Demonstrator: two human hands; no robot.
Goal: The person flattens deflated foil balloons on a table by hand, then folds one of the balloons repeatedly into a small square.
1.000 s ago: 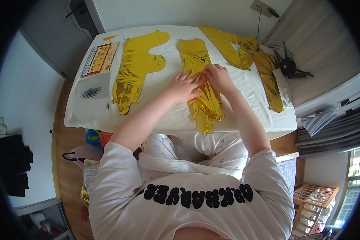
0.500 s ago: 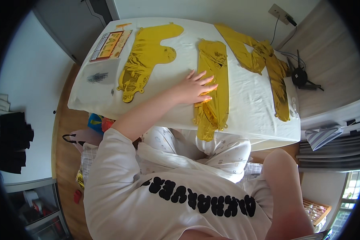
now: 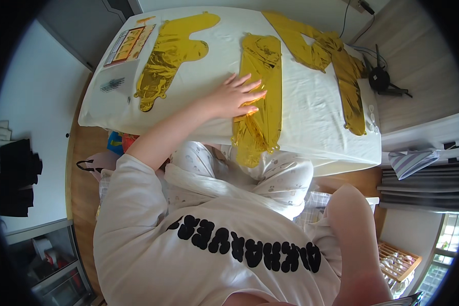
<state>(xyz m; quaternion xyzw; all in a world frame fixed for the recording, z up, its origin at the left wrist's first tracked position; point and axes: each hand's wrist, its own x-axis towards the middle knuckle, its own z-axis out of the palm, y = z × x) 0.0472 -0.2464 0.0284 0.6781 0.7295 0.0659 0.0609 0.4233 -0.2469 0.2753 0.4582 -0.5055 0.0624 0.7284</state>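
Note:
My left hand [image 3: 236,96] lies flat with spread fingers on the middle gold foil balloon [image 3: 264,61], a long deflated strip whose lower end hangs over the near edge of the white-covered table [image 3: 311,117]. My right forearm [image 3: 359,239] is pulled back low at the right, and its hand is out of view. A second gold foil balloon [image 3: 174,51] lies flat to the left, and a third [image 3: 326,48] stretches along the right side of the table.
A printed packaging card [image 3: 129,43] and a clear plastic bag [image 3: 112,84] lie at the table's left end. A black cabled device [image 3: 380,79] sits on the floor at the right. A wooden rack [image 3: 398,260] stands at lower right.
My right hand has left the middle balloon and drawn back out of view. My left hand stays pressed on the balloon.

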